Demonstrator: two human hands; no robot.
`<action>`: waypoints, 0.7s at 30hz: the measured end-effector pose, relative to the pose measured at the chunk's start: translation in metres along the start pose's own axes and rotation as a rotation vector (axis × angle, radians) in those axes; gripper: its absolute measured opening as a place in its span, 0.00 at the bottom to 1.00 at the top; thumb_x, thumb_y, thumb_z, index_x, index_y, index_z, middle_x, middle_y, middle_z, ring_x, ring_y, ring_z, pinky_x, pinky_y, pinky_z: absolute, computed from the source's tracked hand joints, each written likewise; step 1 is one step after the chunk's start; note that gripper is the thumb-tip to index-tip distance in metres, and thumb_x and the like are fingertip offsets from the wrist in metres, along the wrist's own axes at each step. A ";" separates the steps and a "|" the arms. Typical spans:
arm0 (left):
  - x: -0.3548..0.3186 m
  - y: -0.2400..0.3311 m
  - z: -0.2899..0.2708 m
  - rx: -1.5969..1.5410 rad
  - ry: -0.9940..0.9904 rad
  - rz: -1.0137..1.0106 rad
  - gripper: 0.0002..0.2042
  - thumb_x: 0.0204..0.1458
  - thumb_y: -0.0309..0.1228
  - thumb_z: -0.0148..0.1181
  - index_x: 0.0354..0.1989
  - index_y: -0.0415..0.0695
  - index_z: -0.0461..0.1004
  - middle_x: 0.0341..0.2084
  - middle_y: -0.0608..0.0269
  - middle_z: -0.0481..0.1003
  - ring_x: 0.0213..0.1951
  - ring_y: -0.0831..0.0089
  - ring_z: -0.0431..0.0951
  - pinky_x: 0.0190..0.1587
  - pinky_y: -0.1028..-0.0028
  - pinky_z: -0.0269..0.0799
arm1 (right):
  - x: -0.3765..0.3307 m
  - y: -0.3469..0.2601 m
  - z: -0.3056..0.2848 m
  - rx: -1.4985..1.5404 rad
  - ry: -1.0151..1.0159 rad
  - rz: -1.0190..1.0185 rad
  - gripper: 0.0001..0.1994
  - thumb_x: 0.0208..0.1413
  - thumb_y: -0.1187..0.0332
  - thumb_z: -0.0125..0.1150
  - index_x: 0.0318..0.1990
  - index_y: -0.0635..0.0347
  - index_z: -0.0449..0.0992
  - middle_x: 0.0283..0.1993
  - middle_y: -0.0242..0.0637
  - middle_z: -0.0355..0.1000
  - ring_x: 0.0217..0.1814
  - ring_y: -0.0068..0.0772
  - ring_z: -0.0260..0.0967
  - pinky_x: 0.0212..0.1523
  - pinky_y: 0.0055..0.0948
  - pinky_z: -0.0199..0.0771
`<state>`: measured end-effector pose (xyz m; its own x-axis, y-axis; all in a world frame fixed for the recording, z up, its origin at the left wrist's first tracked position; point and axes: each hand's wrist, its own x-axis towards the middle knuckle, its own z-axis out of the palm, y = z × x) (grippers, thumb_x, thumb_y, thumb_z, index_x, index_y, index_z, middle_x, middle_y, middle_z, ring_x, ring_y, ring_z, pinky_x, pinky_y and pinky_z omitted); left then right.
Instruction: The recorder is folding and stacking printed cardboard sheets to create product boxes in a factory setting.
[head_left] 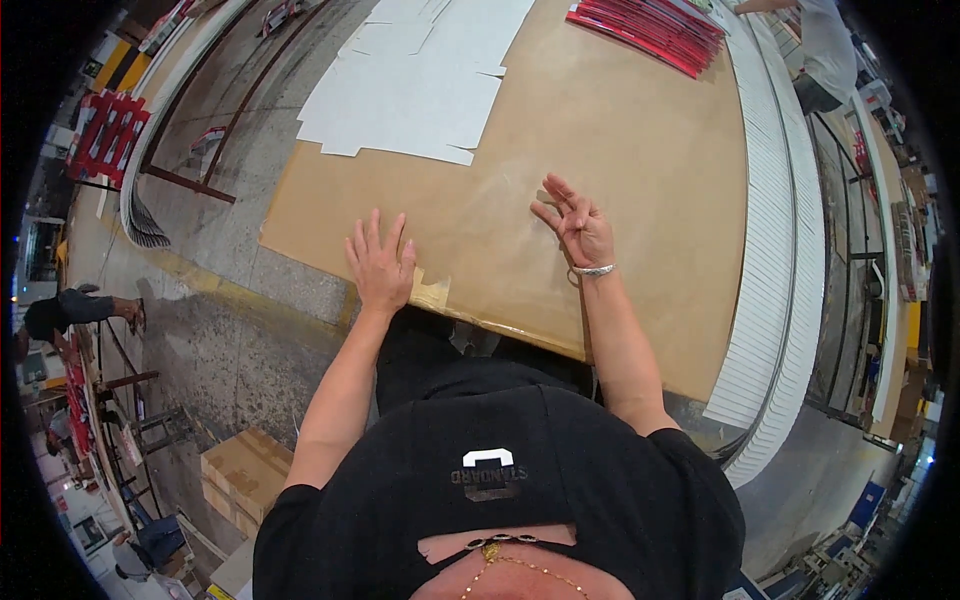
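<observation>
The left hand (382,270) rests, fingers spread, on the brown tabletop (640,150); the right hand (580,225) is over it, fingers parted, half-curled. Beyond lie white sheets (415,85), then a red stack (650,35); concrete floor (240,360) spreads left, a co-worker (826,45) far right.

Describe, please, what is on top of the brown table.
On the brown table are white card, a stack of red pieces and the left hand. The right hand is over it; contact is unclear. What is beneath the card and stack is hidden.
</observation>
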<state>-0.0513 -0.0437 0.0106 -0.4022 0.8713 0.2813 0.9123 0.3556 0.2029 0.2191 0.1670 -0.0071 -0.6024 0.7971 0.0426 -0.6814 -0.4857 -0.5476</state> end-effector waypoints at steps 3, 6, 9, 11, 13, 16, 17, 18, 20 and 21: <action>0.000 0.001 0.000 -0.007 -0.002 -0.004 0.24 0.60 0.46 0.49 0.65 0.58 0.66 0.68 0.52 0.56 0.68 0.43 0.52 0.68 0.42 0.42 | 0.000 0.001 0.000 0.019 0.008 0.009 0.14 0.44 0.87 0.49 0.16 0.56 0.68 0.66 0.48 0.64 0.73 0.49 0.54 0.66 0.65 0.61; 0.000 0.000 -0.001 -0.010 -0.003 0.002 0.24 0.60 0.46 0.49 0.65 0.58 0.67 0.68 0.51 0.56 0.68 0.43 0.52 0.68 0.42 0.42 | 0.000 0.001 0.001 0.016 0.004 0.009 0.14 0.45 0.87 0.50 0.16 0.56 0.68 0.65 0.49 0.65 0.73 0.48 0.54 0.66 0.64 0.61; 0.000 -0.001 -0.002 -0.020 0.002 -0.008 0.24 0.59 0.46 0.50 0.64 0.58 0.67 0.68 0.51 0.56 0.68 0.42 0.52 0.68 0.41 0.41 | 0.000 0.003 0.002 0.000 0.005 0.011 0.14 0.46 0.87 0.50 0.16 0.56 0.68 0.65 0.48 0.65 0.72 0.47 0.55 0.65 0.62 0.62; 0.000 0.001 -0.004 -0.029 0.012 -0.010 0.24 0.60 0.44 0.50 0.65 0.55 0.66 0.67 0.50 0.58 0.67 0.44 0.54 0.68 0.44 0.44 | 0.000 0.005 -0.001 -0.002 -0.074 -0.029 0.12 0.50 0.85 0.51 0.19 0.57 0.69 0.64 0.52 0.65 0.72 0.50 0.55 0.66 0.64 0.62; 0.001 -0.004 -0.006 -0.015 0.032 -0.031 0.23 0.61 0.42 0.49 0.65 0.52 0.66 0.65 0.49 0.61 0.67 0.45 0.56 0.68 0.47 0.47 | 0.001 0.004 -0.005 0.013 -0.022 -0.010 0.12 0.52 0.85 0.50 0.22 0.58 0.71 0.63 0.50 0.66 0.71 0.48 0.57 0.64 0.61 0.64; 0.005 -0.016 0.004 -0.764 0.217 -0.224 0.21 0.63 0.36 0.46 0.63 0.43 0.65 0.61 0.48 0.66 0.64 0.50 0.63 0.67 0.57 0.55 | 0.009 0.011 0.005 -0.052 0.109 0.034 0.07 0.57 0.82 0.51 0.35 0.59 0.75 0.59 0.47 0.70 0.66 0.43 0.63 0.59 0.56 0.71; 0.004 -0.016 0.007 -0.916 0.271 -0.299 0.20 0.64 0.34 0.45 0.62 0.40 0.66 0.59 0.47 0.67 0.62 0.52 0.65 0.65 0.61 0.58 | 0.016 0.018 0.011 -0.337 0.169 0.001 0.06 0.58 0.78 0.54 0.40 0.58 0.74 0.58 0.46 0.70 0.64 0.41 0.64 0.57 0.52 0.73; 0.004 -0.017 0.008 -1.069 0.328 -0.370 0.19 0.64 0.31 0.43 0.61 0.36 0.66 0.58 0.47 0.69 0.60 0.54 0.68 0.64 0.65 0.61 | 0.022 0.025 0.016 -0.622 0.226 -0.038 0.08 0.59 0.75 0.56 0.45 0.56 0.73 0.57 0.44 0.71 0.62 0.40 0.65 0.55 0.47 0.74; -0.004 -0.020 0.006 -0.947 0.300 -0.328 0.19 0.65 0.31 0.42 0.59 0.35 0.67 0.57 0.48 0.70 0.60 0.63 0.69 0.65 0.66 0.61 | 0.034 0.038 0.076 -0.585 0.401 0.158 0.16 0.58 0.66 0.61 0.53 0.53 0.71 0.56 0.45 0.70 0.60 0.43 0.65 0.56 0.44 0.72; -0.004 -0.018 0.004 -0.902 0.293 -0.265 0.19 0.63 0.31 0.44 0.60 0.36 0.67 0.57 0.47 0.69 0.60 0.59 0.69 0.63 0.65 0.63 | 0.056 0.042 0.076 -1.150 0.136 -0.119 0.20 0.56 0.63 0.63 0.55 0.53 0.70 0.57 0.47 0.69 0.61 0.46 0.65 0.58 0.44 0.70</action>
<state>-0.0655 -0.0521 0.0023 -0.6997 0.6387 0.3202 0.4383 0.0298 0.8983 0.1249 0.1638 0.0355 -0.4628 0.8816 0.0929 0.0910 0.1515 -0.9843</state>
